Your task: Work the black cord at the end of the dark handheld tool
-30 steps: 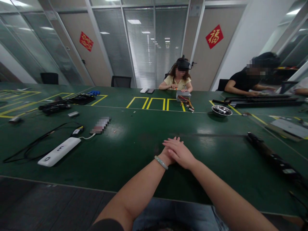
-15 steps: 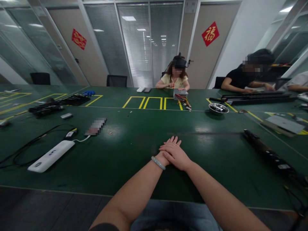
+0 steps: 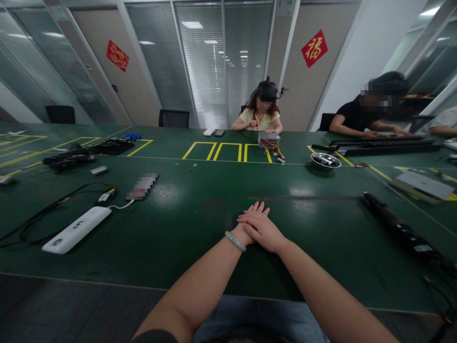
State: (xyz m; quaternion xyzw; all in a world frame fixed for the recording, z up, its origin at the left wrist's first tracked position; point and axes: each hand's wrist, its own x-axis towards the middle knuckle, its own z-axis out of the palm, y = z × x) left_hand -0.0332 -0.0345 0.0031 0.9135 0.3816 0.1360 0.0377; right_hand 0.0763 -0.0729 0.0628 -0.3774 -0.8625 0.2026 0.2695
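Note:
My left hand (image 3: 246, 233) lies palm down on the green table (image 3: 200, 228), its fingers stretched out ahead and a pale jade-coloured bangle (image 3: 235, 241) round the wrist. Across the back of it rests my right hand (image 3: 264, 231), flat, with a ring on one finger. The right hand covers most of the left one, whose fingertips show beyond it. Neither hand holds an object.
Left of me are a white power strip (image 3: 76, 231), a cable and a phone (image 3: 143, 186). A black long device (image 3: 400, 228) lies at the right. Farther off stand a metal bowl (image 3: 325, 161) and a grey box with coloured wires (image 3: 269, 138), before a seated person (image 3: 260, 116).

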